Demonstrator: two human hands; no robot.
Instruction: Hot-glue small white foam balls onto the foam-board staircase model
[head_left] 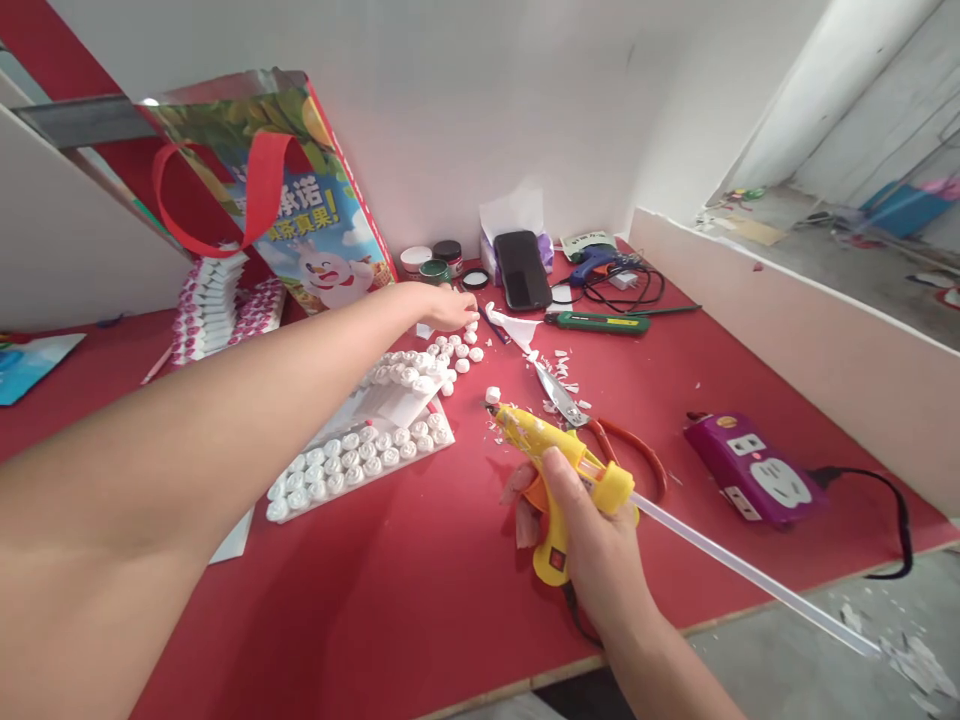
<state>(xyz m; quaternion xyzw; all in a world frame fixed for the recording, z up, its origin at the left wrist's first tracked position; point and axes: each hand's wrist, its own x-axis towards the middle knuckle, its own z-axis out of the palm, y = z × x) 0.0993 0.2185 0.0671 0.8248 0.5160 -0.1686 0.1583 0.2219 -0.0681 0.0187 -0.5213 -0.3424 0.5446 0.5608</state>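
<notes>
My right hand [592, 530] is wrapped round a yellow hot glue gun [551, 445]. A long clear glue stick [750, 565] sticks out of its back end. The nozzle points at a single white piece [493, 395] on the table. My left hand [452, 308] reaches far forward, its fingers pinched together at a small white rose [472, 320] on the edge of a loose pile [457, 352]. Left of the gun lies a white panel [352, 485] with rows of white roses on it. Another rose-covered white part [409, 372] rests over it, partly hidden by my left forearm.
Orange-handled scissors [600, 425] lie among white scraps behind the gun. A green pen-like tool [600, 322], a phone [523, 270], open jars [435, 268] and a blue glue gun [592, 268] stand behind. A purple power socket [757, 470] is right; a printed bag [322, 220] leans back left.
</notes>
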